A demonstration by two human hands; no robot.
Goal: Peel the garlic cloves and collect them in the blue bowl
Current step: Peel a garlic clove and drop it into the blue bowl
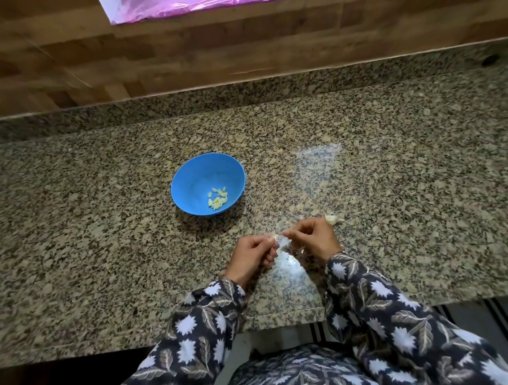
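A blue bowl (187, 178) stands on the granite counter, with several peeled yellowish garlic cloves (217, 199) lying in its bottom. In front of it and to the right, my left hand (251, 255) pinches a small garlic clove (274, 237) at its fingertips. My right hand (312, 237) meets it from the right, with its fingertips pinching the skin at the clove's tip. A piece of unpeeled garlic (332, 219) lies on the counter just beyond my right hand.
The speckled granite counter (102, 244) runs left to right, with a raised ledge and a wooden wall (152, 65) behind it. Its front edge lies just below my wrists. A pink shiny sheet (207, 0) hangs at the top.
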